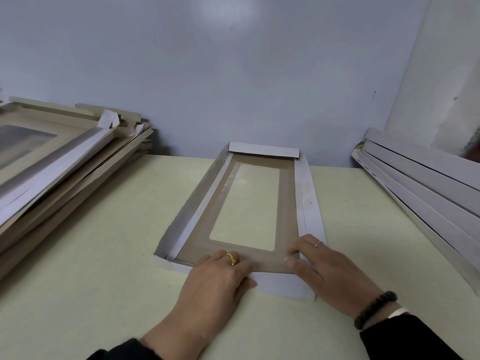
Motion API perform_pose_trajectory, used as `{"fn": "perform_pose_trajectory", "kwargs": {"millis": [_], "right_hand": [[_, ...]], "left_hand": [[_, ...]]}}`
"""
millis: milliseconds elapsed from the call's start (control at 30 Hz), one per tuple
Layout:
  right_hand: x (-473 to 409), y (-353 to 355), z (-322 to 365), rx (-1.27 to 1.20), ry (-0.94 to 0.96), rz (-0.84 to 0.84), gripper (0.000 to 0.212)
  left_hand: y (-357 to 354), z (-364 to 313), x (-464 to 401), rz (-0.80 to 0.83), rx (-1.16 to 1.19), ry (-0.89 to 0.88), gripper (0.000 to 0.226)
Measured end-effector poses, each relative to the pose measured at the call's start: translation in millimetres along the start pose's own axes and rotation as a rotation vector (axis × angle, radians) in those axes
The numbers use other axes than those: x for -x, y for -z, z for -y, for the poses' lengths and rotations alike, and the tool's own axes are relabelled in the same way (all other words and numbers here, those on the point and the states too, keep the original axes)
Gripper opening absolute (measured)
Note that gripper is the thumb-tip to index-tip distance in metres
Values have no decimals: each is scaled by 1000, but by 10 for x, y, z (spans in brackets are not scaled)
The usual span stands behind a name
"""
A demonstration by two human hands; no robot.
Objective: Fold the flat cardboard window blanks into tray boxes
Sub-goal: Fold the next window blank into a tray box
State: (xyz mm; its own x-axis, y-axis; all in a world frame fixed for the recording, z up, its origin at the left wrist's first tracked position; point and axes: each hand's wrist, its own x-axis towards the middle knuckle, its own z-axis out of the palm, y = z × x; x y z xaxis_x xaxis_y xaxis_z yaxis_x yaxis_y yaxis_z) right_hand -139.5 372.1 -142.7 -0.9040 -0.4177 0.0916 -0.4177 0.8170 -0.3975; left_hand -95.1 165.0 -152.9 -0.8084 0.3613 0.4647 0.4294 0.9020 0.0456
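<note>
I press both flat hands, left hand [220, 271] and right hand [315, 263], on the blank [288, 211], then lift the near flap [280, 284] beneath my palms squarely.

Single head-worn wide-angle view; looks forward and down over worktop [78, 294] near edge toward far edge and wall [207, 74]; close above surface; no second view.

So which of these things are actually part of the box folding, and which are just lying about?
Part of the job:
- window blank being folded, under both hands
- left hand and right hand, pressing its near edge
- pile of cardboard window pieces on the left
- pale stack on the right, probably also stock

Just there:
- table
- wall
- bead bracelet, rings
</note>
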Motion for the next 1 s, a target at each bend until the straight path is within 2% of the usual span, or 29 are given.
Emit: {"fn": "perform_pose_trajectory", "kwargs": {"millis": [167,300,467,567,700,867,1000], "right_hand": [[-3,3,9,25,-6,-25,48],[16,-14,7,111,49,-26,49],[68,-32,-48,133,207,-89,58],[99,-27,-16,163,300,-232,54],[130,-56,34,234,378,-339,41],[113,-109,39,416,401,-398,34],[82,-26,-119,467,269,-469,40]], "left_hand": [[6,-3,-4,-2,6,9,10],[7,-13,-12,1,11,7,11],[-7,-3,-5,23,21,12,24],[14,-16,-2,29,29,28,15],[15,-27,-9,54,32,25,28],[36,19,-13,29,12,-10,27],[84,203,12,46,-2,44,28]]}}
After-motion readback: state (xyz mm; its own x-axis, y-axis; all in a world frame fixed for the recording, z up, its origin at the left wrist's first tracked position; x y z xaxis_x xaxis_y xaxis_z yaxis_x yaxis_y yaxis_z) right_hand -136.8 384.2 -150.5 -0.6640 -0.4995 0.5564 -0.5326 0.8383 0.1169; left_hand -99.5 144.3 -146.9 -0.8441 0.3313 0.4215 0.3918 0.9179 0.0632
